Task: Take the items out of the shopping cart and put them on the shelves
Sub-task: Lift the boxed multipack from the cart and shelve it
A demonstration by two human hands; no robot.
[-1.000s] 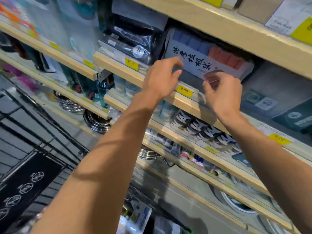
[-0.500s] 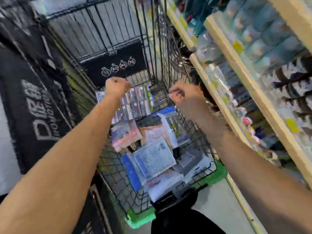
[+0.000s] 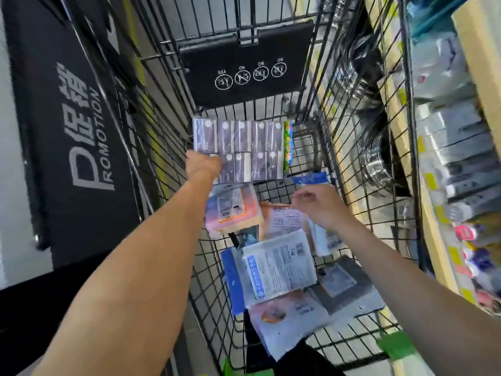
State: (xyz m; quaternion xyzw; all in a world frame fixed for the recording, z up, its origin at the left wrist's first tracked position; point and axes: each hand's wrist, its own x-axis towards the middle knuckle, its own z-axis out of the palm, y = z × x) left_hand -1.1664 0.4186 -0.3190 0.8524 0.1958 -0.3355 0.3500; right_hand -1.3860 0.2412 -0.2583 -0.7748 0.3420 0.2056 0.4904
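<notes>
Shopping cart [image 3: 151, 109]: black wire basket, seen from above, filling the middle of the view; green plastic corners at the near end.
Promotion banner [image 3: 81, 126]: black panel with white lettering, along the cart's left side.
Shelves [image 3: 431, 202]: pale wood tiers along the cart's right side, yellow price tags on the edges, stocked with blurred packaged goods and stacked metal bowls.
Safety placard [image 3: 244, 66]: black plate with four round white pictograms, fixed to the cart's far wall.
Multi-pack sheet [image 3: 244, 150]: wide clear pack of two rows of small dark cells with a colourful strip on its right edge; at the far end of the basket, lifted above the other items.
White and blue packet [image 3: 276, 267]: flat, printed label up, in the middle of the basket on top of other packets.
Pale packet with orange disc [image 3: 287, 318]: at the near end, partly under the white and blue packet.
Pink and orange packet [image 3: 233, 207]: just below the multi-pack sheet, left of centre.
Orange packet with white label [image 3: 284, 221]: centre of the basket, under the right hand.
Left hand [image 3: 203, 164]: fingers wrapped round the lower left corner of the multi-pack sheet, gripping it.
Right hand [image 3: 320, 204]: over the orange packet with white label, fingers curled with thumb and fingertips drawn together; cannot tell whether it is pinching anything.
</notes>
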